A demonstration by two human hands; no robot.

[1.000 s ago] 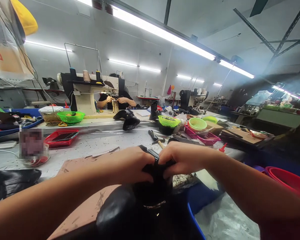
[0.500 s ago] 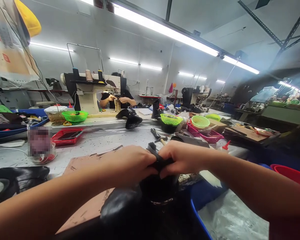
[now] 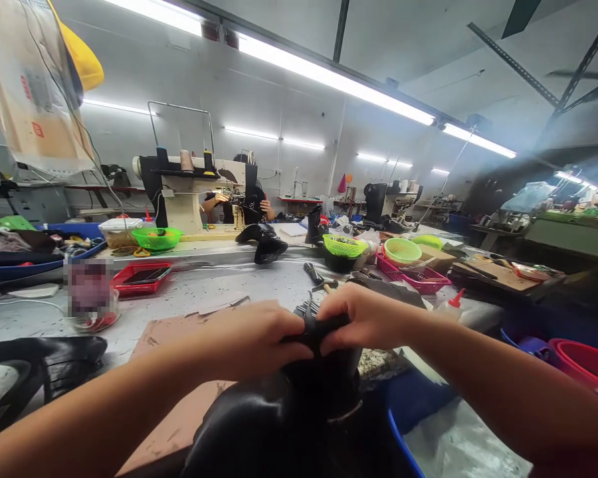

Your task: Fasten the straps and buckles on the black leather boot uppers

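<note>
A shiny black boot [image 3: 274, 418] stands close in front of me at the bottom centre, its shaft opening turned up toward my hands. My left hand [image 3: 252, 338] is closed on the left side of the boot's top edge. My right hand [image 3: 363, 318] is closed on the right side of that edge, and the fingertips of the two hands nearly meet over a black strap. A brown cardboard sheet [image 3: 174, 332] lies on the table under and left of the boot.
Another black boot [image 3: 34, 362] lies at the left. A hammer [image 3: 316, 277], a red tray [image 3: 139, 279], green baskets [image 3: 341, 244] and a pink basket [image 3: 418, 277] sit farther back. Across the table a person works at a sewing machine [image 3: 189, 192]. Blue and red tubs [image 3: 578, 362] stand at the right.
The view has tilted and shifted slightly. Both hands stay clamped on the boot's top edge, which has dropped a little in view.
</note>
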